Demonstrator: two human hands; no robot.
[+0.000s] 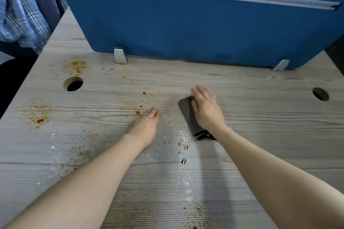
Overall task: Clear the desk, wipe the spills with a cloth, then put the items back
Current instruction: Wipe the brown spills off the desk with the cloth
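The dark flat item (188,115), which looks like a phone in a case with a purple-and-black tag at its near end, lies slightly askew on the tabletop (260,109) right of centre, and seems to be the only loose thing left to clear. The right hand (205,109) lies over its right edge with fingers extended and flat; motion blur hides whether the thumb has tucked under it, so no real grip shows. The left hand (147,124) rests edge-on against the wood just left of the item, fingers straight and together, holding nothing.

To do this step well, I judge the right hand should get fingertips under one long edge and lift the item straight up rather than drag it, because white grains and wet specks (183,135) lie just beside its near left corner and brown drops (183,151) sit nearer the person. Sliding it toward the body would smear them onto the case. It should go somewhere dry, off the soiled area.

Orange-brown stains (40,119) mark the left side, more sit by the left cable hole (73,83), and small spots (138,112) lie at the left hand's fingertips. No cloth is in view, so wiping must wait. The blue divider (186,24) stands along the back.
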